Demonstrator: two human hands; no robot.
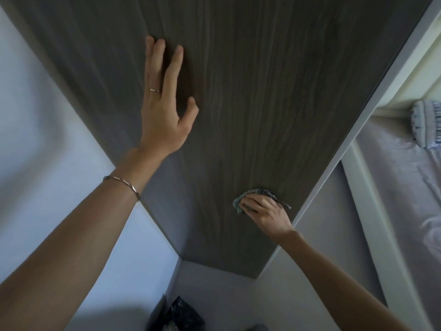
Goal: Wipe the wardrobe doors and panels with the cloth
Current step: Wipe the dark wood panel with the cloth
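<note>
A dark wood-grain wardrobe panel (250, 103) fills the middle of the head view and narrows toward the floor. My left hand (164, 111) rests flat on its upper part with straight, spread fingers. Low on the panel, near its right edge, my right hand (265, 212) presses a crumpled grey-blue patterned cloth (259, 192) against the wood. Its fingers curl over the cloth, which shows only above and beside the fingers.
A pale wall (47, 139) meets the panel on the left. A white frame edge (358, 130) runs along the panel's right side. Beyond it lie a bed with a grey sheet (401, 187) and a striped pillow (427, 125). A dark bag (181, 311) sits on the floor below.
</note>
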